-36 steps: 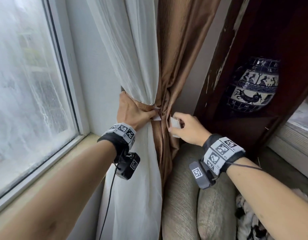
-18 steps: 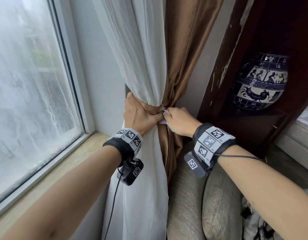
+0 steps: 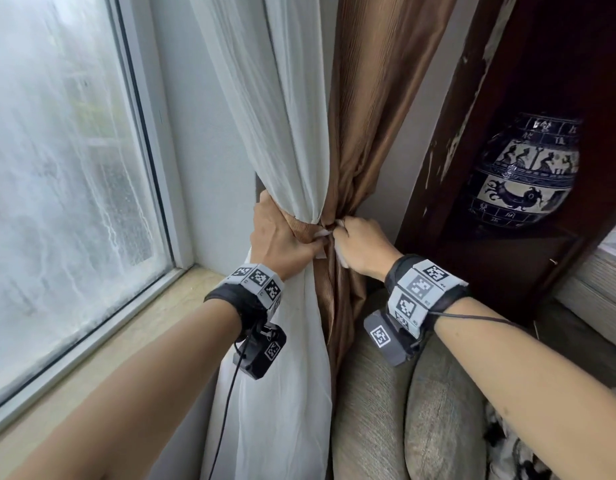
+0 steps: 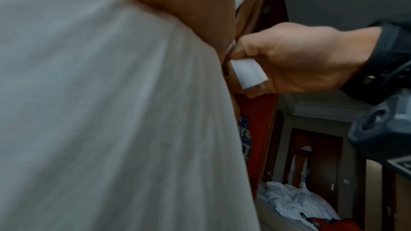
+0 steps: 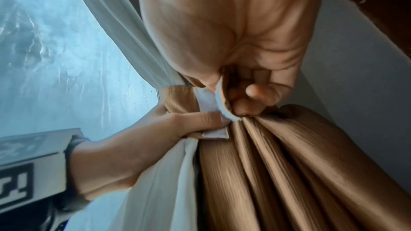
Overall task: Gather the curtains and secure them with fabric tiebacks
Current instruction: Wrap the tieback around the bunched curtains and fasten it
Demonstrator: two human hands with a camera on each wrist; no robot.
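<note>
A white sheer curtain (image 3: 286,116) and a brown curtain (image 3: 376,98) hang bunched together beside the window. A brown fabric tieback (image 3: 299,225) with white fastening ends wraps their waist. My left hand (image 3: 282,237) grips the bundle and holds one white end (image 5: 214,133) of the tieback against it. My right hand (image 3: 360,245) pinches the other white end (image 4: 246,73) and holds it up to the first, the two ends meeting at the front of the bundle. In the left wrist view the white curtain (image 4: 111,111) fills most of the picture.
The window (image 3: 57,168) and its stone sill (image 3: 133,341) lie to the left. A dark wooden cabinet (image 3: 507,81) with a blue-and-white vase (image 3: 521,174) stands to the right. Beige cushions (image 3: 403,410) sit below the curtains.
My right hand has carried its white tieback end left to the bundle, meeting the end under my left hand. The left hand has kept its grip.
</note>
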